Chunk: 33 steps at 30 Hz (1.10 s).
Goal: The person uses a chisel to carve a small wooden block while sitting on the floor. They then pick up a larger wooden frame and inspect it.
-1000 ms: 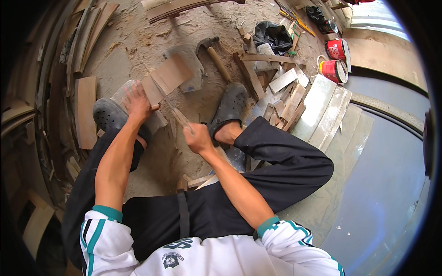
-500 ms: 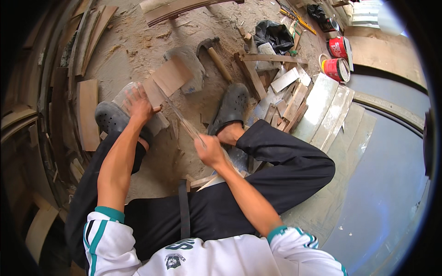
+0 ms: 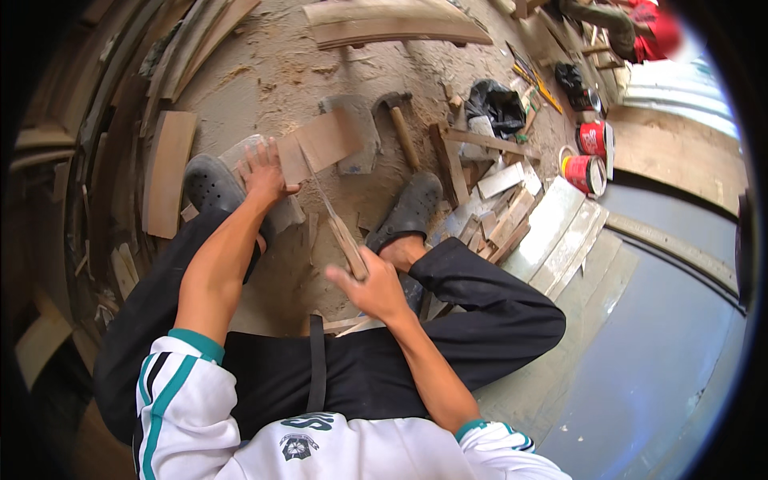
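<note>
My left hand [image 3: 266, 170] lies with fingers spread on the near left end of a flat brown board [image 3: 328, 142]. Under it a pale block [image 3: 285, 218] rests beside my left clog. My right hand [image 3: 376, 286] is closed round the wooden handle of a handsaw [image 3: 346, 242]. The saw's thin blade slants up and left to the board's near edge, meeting it just right of my left hand. A narrow dark line runs into the board there. The board's far right end sits over a grey slab [image 3: 358, 162].
A hammer [image 3: 402, 132] lies just beyond my right clog [image 3: 412, 204]. Wood offcuts [image 3: 512, 216] and a black plastic bag [image 3: 496, 106] are at the right, near red cans [image 3: 584, 174]. Planks [image 3: 170, 172] line the left. A person in red [image 3: 652, 32] is at the far right.
The view has shifted, so the ground things sit farther right and a person in red shows at the top right. My right hand has drawn slightly back with the saw; my left stays on the board.
</note>
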Each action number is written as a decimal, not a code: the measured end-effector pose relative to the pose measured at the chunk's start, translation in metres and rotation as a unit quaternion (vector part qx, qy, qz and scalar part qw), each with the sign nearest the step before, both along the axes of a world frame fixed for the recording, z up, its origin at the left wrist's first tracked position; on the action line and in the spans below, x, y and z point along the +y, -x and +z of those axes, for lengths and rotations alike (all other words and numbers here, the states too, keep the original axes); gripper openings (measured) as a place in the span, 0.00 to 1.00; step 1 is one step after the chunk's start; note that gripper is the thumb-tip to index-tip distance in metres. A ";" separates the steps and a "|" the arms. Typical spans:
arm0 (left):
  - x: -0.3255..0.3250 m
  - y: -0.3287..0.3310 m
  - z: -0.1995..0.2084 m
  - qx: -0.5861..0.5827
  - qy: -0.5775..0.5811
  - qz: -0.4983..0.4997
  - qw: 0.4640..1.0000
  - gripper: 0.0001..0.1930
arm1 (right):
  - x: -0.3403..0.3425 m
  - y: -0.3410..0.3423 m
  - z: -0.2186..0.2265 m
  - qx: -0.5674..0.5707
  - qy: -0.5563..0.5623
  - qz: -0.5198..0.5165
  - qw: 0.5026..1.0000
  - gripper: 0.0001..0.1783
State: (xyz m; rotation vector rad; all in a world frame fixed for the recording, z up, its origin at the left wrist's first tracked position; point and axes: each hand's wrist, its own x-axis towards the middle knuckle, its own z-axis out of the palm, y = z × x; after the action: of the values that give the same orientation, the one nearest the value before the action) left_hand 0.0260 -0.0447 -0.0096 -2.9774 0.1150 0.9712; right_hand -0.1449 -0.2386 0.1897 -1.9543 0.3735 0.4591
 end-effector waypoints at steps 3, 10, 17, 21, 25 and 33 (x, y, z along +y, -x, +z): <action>0.004 -0.007 0.006 -0.003 -0.002 0.007 1.000 0.68 | -0.007 0.024 0.014 -0.012 -0.011 0.024 1.000 0.18; -0.001 -0.007 0.006 0.016 -0.016 -0.003 1.000 0.69 | 0.001 -0.005 0.010 -0.023 0.056 0.036 0.998 0.18; 0.006 -0.007 0.010 0.023 -0.004 0.000 1.000 0.69 | 0.000 -0.012 0.028 0.099 -0.052 -0.043 0.993 0.26; 0.007 -0.006 0.007 0.009 0.002 0.004 1.000 0.69 | 0.010 -0.003 0.037 0.083 -0.014 -0.046 0.995 0.21; 0.002 -0.009 0.007 0.007 -0.005 0.002 1.000 0.69 | 0.006 -0.023 0.006 -0.085 0.109 0.090 0.986 0.19; 0.007 -0.007 0.007 0.008 -0.023 -0.004 1.000 0.70 | 0.005 -0.010 0.013 -0.003 0.028 0.005 1.000 0.20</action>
State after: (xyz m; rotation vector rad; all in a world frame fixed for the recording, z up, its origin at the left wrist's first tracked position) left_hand 0.0332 -0.0378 -0.0030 -2.9254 0.1028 0.9826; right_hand -0.1352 -0.2336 0.2022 -2.0133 0.3761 0.4537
